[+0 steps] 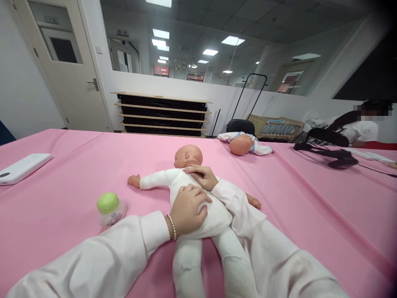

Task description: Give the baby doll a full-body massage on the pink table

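Note:
A baby doll [214, 219] with a white cloth body lies stretched out on the pink-covered table, seemingly on its front. Its bare plastic head [190, 155] points away from me, face turned left, and its arms spread to both sides. My left hand [190, 210], with a beaded bracelet at the wrist, rests on the middle of the doll's trunk, fingers slightly bent and thumb apart. Farther up, my right hand [203, 177] lies across the upper trunk just below the neck, fingers stretched out. Neither hand grips anything. To the left stands a clear jar with a green lid [108, 203].
The pink cover [77, 165] spreads over the table. At its far edge lies another doll [242, 144] in light clothing. A white device [23, 169] sits far left, a black stand [328, 155] at right. Beyond are stacked shelves [163, 112] and a person in white [361, 130].

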`<action>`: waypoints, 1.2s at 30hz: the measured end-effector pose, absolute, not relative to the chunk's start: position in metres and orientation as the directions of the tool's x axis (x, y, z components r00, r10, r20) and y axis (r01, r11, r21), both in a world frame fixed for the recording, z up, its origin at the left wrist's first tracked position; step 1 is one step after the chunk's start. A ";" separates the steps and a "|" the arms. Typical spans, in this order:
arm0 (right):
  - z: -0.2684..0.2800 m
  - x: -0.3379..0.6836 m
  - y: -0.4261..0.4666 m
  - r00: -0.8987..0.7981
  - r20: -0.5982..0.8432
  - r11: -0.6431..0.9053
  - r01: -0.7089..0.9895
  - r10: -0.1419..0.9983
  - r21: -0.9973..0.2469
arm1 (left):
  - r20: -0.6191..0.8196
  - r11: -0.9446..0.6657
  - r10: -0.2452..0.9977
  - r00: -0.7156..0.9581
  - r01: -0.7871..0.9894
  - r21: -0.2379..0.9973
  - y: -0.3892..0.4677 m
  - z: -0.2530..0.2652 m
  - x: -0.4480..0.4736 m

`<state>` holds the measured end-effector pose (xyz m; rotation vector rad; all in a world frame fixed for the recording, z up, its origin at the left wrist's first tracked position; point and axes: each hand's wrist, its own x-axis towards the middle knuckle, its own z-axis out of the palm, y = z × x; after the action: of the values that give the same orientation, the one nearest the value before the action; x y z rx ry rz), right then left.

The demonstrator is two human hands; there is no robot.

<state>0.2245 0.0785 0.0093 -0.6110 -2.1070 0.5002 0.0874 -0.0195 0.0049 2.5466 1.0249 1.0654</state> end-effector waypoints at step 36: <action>0.009 0.209 0.068 -0.584 0.748 0.948 0.228 0.316 -0.223 | 0.532 -0.970 0.150 0.833 0.228 -0.084 -0.001 0.000 0.074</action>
<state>0.2093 0.0678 0.0086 -0.3819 -2.2174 0.1281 0.0744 -0.0008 -0.0003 3.1452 0.3254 0.8934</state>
